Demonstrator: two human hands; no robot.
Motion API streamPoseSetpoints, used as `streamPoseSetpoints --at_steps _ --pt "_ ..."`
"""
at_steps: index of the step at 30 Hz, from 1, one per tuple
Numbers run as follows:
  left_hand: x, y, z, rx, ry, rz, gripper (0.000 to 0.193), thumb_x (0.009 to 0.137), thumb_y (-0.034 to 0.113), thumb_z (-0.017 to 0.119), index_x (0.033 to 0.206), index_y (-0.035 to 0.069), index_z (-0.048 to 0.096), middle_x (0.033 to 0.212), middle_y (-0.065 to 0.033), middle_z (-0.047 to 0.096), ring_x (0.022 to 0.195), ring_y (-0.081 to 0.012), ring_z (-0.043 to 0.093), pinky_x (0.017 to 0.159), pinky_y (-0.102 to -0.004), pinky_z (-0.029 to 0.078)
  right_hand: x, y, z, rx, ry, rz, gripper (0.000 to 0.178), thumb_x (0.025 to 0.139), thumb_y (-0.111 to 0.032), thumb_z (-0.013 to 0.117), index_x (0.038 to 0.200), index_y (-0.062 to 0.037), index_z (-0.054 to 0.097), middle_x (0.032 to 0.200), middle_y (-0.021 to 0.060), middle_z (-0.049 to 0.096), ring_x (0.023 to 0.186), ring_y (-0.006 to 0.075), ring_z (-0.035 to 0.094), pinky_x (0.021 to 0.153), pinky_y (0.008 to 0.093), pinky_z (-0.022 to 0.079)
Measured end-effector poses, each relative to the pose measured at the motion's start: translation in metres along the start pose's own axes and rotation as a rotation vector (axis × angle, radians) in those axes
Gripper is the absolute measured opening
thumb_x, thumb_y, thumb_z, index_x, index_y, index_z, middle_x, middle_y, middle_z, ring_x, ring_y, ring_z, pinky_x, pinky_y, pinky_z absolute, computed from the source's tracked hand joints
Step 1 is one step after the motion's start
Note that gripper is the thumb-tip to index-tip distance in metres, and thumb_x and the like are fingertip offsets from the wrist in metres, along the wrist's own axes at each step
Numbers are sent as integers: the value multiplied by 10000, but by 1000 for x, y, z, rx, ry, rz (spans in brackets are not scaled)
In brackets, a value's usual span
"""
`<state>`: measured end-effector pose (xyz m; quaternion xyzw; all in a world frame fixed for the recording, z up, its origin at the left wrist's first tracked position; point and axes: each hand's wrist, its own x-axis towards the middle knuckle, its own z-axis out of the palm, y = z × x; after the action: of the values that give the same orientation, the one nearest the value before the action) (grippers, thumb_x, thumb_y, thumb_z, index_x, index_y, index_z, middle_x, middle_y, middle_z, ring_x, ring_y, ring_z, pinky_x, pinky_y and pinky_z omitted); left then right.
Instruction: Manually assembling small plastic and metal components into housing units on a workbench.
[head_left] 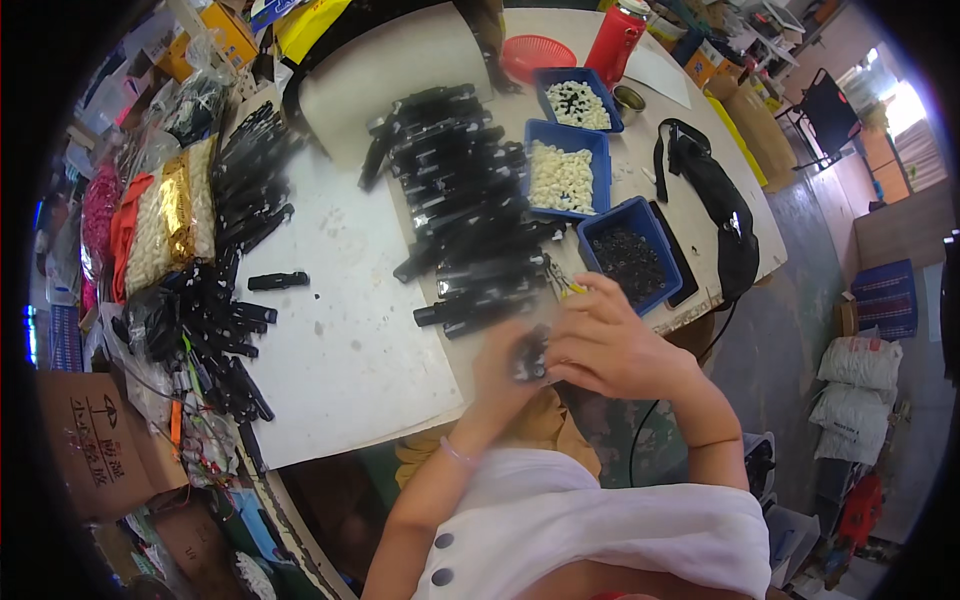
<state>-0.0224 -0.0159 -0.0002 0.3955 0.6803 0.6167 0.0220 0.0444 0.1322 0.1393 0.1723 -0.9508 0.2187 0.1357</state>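
My left hand [497, 372], blurred by motion, is closed round a dark piece [531, 354] with pale specks at the table's front edge. The piece's exact kind is too smeared to tell. My right hand [615, 340] meets it from the right, its fingers bent and pinched together against the piece; anything small between them is hidden. Just beyond my hands lie pliers [562, 278] with yellow grips. A long pile of black elongated bundles [465, 190] with light tips stretches away from me across the table.
Blue bins hold small black parts [630, 258], cream pieces [562, 175] and mixed cream and black pieces [578, 104]. A black pouch with a strap [722, 215], a red bottle [617, 42] and a red basket [538, 58] stand beyond. More black bundles [225, 330] crowd the left edge.
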Motion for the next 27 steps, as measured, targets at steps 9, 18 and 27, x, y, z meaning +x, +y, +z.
streamPoseSetpoints --at_steps 9,18,27 --pt "4 7 -2 -111 -11 -17 643 563 167 829 1112 60 513 1072 -119 564 978 -276 579 817 -349 483 16 -16 -4 -367 -249 -153 128 707 -139 572 811 -69 545 896 39 524 987 200 488 1032 451 294" --pt "-4 -2 -1 -54 10 -33 655 536 129 828 1103 64 508 1063 -125 557 943 -276 585 791 -355 490 -7 -10 14 -317 -97 -132 213 679 -126 592 888 -88 603 944 15 547 1048 179 484 1021 462 309" --pt "-1 1 0 -67 7 -40 655 534 137 830 1097 69 502 1038 -132 557 904 -294 592 763 -362 491 -24 -6 21 -192 83 -41 243 652 -88 609 889 -139 617 1005 0 543 1111 189 461 1017 482 288"
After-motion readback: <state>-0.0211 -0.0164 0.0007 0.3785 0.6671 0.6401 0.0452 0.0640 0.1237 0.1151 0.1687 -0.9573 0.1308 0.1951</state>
